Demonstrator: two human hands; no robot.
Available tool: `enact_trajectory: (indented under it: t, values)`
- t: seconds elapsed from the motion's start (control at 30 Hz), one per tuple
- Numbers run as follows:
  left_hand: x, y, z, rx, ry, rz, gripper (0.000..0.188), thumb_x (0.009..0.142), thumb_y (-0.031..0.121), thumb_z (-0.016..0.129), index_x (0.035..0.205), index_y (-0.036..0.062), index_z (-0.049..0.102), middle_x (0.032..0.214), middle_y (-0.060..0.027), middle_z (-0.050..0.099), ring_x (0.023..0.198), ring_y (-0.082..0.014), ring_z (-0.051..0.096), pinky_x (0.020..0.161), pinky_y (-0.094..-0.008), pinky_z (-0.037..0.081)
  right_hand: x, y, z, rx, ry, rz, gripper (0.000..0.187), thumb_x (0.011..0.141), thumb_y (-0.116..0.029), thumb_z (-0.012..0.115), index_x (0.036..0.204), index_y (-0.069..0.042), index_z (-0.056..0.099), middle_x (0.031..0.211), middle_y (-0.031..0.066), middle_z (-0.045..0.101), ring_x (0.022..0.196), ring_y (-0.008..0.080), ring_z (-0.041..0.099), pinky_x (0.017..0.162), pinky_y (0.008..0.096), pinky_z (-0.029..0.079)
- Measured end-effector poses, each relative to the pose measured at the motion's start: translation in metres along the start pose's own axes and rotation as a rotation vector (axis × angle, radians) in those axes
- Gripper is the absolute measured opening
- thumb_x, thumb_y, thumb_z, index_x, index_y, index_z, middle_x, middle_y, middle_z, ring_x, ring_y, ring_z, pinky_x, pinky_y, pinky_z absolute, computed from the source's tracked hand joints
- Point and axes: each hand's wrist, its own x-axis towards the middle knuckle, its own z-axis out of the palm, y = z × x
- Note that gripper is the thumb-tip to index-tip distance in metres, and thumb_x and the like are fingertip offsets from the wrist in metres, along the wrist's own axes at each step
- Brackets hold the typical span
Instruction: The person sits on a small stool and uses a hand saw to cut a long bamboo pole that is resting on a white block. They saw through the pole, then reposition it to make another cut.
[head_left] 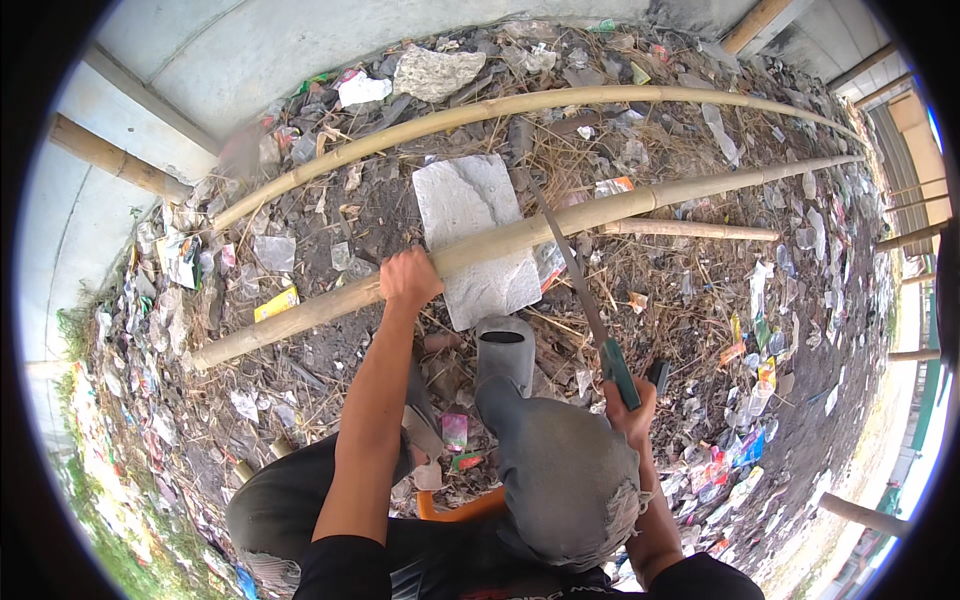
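Note:
A long pale bamboo pole (700,185) slants across the ground in front of me. My left hand (410,278) is closed around it, left of the middle. Under the pole lies a whitish-grey slab (465,195) with a rough, cracked surface. In my right hand (631,408) is the green handle of a handsaw (588,298). Its long blade points away from me and crosses the pole just right of the slab. From this view I cannot tell how deep the teeth sit in the bamboo.
Beyond lies a second long bamboo pole (500,108), and a shorter bamboo piece (690,230) is at the right. My grey boot (520,365) stands by the slab's near edge. Plastic scraps and straw litter the dark soil. A rock (438,74) sits near the concrete wall (290,45).

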Motion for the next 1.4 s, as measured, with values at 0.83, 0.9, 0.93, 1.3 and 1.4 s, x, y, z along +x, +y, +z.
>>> enact_trajectory:
  t: [0.83,0.9,0.93,1.3,1.4]
  values:
    - [-0.003,0.002,0.008,0.014,0.084,0.043,0.030,0.074,0.017,0.066,0.099,0.0023,0.067,0.098,-0.0221,0.076,0.094,-0.0382,0.074,0.094,-0.0472,0.056,-0.027,0.000,-0.017,0.010,0.006,0.016,0.028,0.087,-0.011,0.066,0.063,0.001,0.058,0.053,0.0020,0.052,0.051,0.0092,0.048,0.046,0.0318,0.035]
    - [0.001,0.009,0.008,0.035,0.084,0.076,0.030,0.075,0.017,0.066,0.101,0.0020,0.067,0.100,-0.0229,0.076,0.096,-0.0379,0.074,0.092,-0.0473,0.056,0.057,0.021,0.036,-0.020,0.047,-0.147,0.027,0.087,-0.013,0.067,0.067,0.002,0.057,0.053,0.0095,0.049,0.050,0.0138,0.047,0.049,0.0372,0.038]
    - [0.002,0.017,0.008,0.041,0.086,0.092,0.031,0.075,0.017,0.066,0.102,0.0019,0.067,0.101,-0.0232,0.076,0.097,-0.0378,0.074,0.091,-0.0474,0.057,0.099,0.020,0.062,-0.041,0.107,-0.227,0.027,0.087,-0.014,0.068,0.070,0.003,0.058,0.055,0.0167,0.049,0.049,0.0234,0.046,0.052,0.0408,0.040]
    - [-0.009,0.000,0.014,0.040,0.116,0.032,0.028,0.076,0.017,0.065,0.100,0.0016,0.067,0.098,-0.0224,0.076,0.095,-0.0381,0.074,0.092,-0.0471,0.056,-0.094,0.025,-0.045,0.114,0.024,-0.001,0.020,0.086,-0.005,0.064,0.068,0.003,0.063,0.055,0.0010,0.052,0.052,0.0069,0.047,0.047,0.0306,0.035]
    - [-0.007,-0.003,0.019,0.021,0.149,0.061,0.030,0.075,0.016,0.066,0.101,0.0015,0.066,0.100,-0.0218,0.076,0.096,-0.0387,0.074,0.092,-0.0475,0.056,-0.037,0.022,-0.023,0.108,-0.030,-0.028,0.027,0.088,-0.008,0.064,0.064,0.001,0.059,0.056,-0.0001,0.053,0.052,0.0060,0.046,0.046,0.0294,0.033]
